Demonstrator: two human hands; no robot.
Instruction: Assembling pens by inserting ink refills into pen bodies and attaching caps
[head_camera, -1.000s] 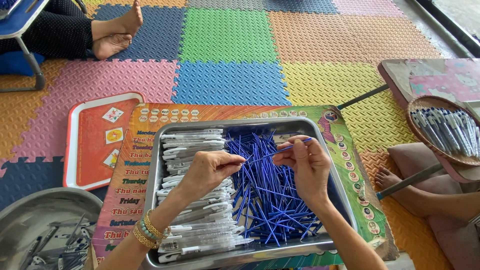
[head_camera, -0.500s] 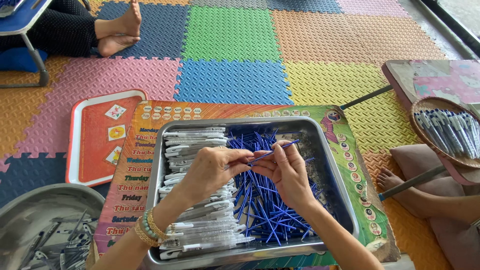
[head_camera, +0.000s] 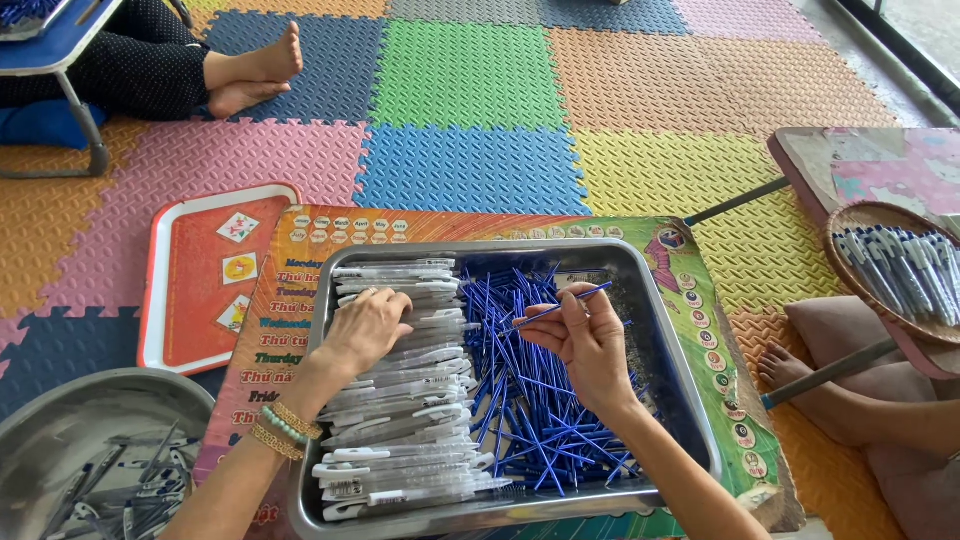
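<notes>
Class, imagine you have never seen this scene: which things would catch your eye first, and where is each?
First, the steel tray in the middle, with white pen barrels stacked on its left and blue refills heaped on its right. The left hand rests on the barrels, while the right hand pinches one refill above the heap. Around it lies a floor of bright foam mats.

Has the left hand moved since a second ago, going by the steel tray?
Yes. The left hand has drawn back leftward from the blue refills onto the white pen barrels in the steel tray.
</notes>
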